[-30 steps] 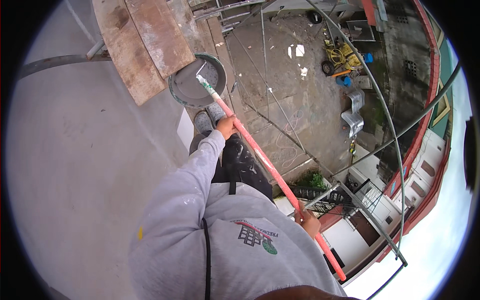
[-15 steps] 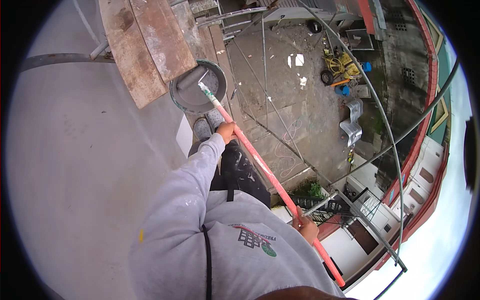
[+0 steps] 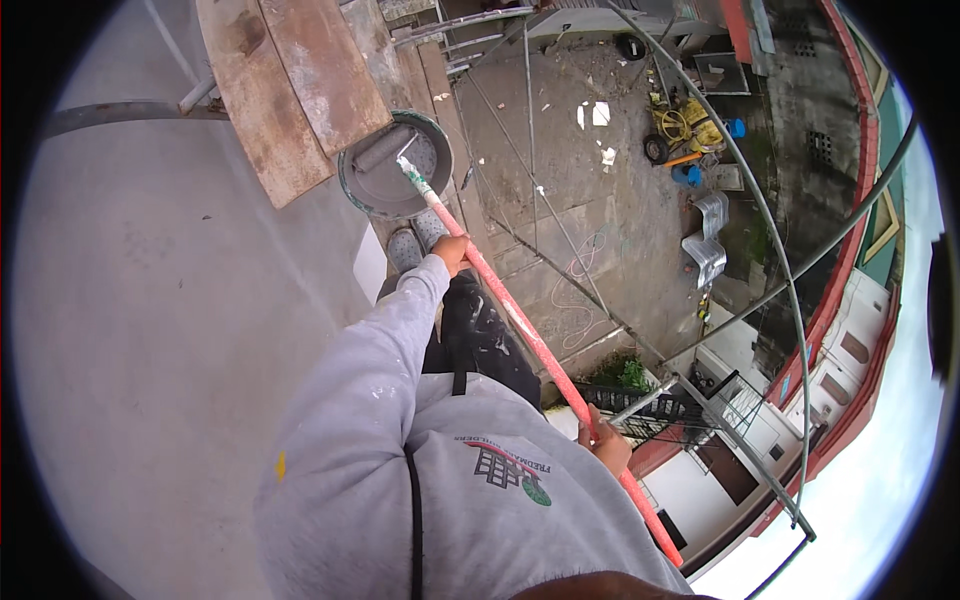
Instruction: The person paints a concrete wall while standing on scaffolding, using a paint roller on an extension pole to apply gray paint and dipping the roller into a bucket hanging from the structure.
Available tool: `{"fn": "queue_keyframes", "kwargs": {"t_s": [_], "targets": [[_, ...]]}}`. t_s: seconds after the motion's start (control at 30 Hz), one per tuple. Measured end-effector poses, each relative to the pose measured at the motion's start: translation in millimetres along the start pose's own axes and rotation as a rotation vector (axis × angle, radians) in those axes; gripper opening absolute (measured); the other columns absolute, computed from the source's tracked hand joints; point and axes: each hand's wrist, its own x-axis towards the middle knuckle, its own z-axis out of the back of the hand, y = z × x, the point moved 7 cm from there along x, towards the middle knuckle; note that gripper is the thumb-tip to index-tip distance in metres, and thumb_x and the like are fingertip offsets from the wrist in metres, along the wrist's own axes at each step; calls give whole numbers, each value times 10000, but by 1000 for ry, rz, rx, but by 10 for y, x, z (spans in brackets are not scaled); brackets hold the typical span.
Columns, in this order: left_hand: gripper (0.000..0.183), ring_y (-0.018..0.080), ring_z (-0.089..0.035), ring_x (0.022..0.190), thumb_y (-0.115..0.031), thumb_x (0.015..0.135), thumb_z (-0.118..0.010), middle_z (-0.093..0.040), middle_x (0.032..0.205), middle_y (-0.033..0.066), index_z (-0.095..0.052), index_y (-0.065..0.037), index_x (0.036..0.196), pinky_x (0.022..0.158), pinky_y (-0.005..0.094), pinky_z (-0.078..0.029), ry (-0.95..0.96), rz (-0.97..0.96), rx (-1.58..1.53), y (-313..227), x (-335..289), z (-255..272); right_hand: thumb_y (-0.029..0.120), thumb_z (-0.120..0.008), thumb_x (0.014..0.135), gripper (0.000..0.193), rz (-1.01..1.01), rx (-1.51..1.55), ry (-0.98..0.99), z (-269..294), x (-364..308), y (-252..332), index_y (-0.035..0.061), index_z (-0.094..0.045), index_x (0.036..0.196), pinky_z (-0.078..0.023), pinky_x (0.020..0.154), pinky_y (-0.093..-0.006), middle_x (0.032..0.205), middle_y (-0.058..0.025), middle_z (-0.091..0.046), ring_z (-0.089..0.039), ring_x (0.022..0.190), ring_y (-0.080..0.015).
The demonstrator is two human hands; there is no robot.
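A paint roller on a long red-pink pole point(image 3: 525, 328) runs diagonally between my hands. My left hand point(image 3: 453, 255) wraps round the pole's upper part. Lower down, my right hand point(image 3: 606, 447) is closed round it near the other end. The grey roller head point(image 3: 382, 150) lies inside a round bucket point(image 3: 352, 198), against its far side. Greyish paint or residue coats the bucket's inside. White and green paint marks the pole close to the roller's wire frame. The bucket stands just beyond my shoes point(image 3: 405, 250), next to the wooden planks.
Worn planks point(image 3: 300, 90) lie at the upper left beside a smooth grey wall-like surface point(image 3: 180, 330). Scaffold tubes point(image 3: 770, 230) cross on the right. Far below, the ground point(image 3: 560, 130) holds a yellow wheeled machine point(image 3: 690, 128), blue containers and bent metal sheets point(image 3: 708, 240).
The pole and my right hand have shifted slightly up and left in view. The roller head stays in the bucket, and both hands keep their hold.
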Motion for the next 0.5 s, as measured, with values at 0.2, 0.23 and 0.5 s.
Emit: {"fn": "queue_keyframes", "kwargs": {"t_s": [0.2, 0.23, 0.5], "targets": [[199, 387, -647, 1022, -126, 941, -600, -607, 1079, 176, -493, -19, 1070, 898, 556, -529, 321, 109, -154, 605, -743, -514, 233, -641, 787, 179, -128, -57, 19, -255, -70, -389, 83, -665, 881, -513, 638, -488, 757, -157, -674, -662, 711, -366], [191, 392, -640, 1053, -121, 946, -597, -617, 1090, 185, -495, -18, 1070, 915, 562, -522, 391, 131, -177, 660, -853, -583, 246, -643, 780, 182, -156, -111, 17, -281, -48, -421, 82, -657, 859, -510, 627, -491, 741, -156, -670, -659, 696, -370], [212, 361, -659, 1035, -116, 912, -659, -651, 1086, 204, -560, 14, 1046, 930, 479, -554, 576, 48, 375, 707, -1146, -1042, 286, -660, 699, 226, -163, -207, 21, 66, -243, -717, 64, -645, 740, -504, 606, -506, 666, -178, -647, -647, 652, -394]]}}
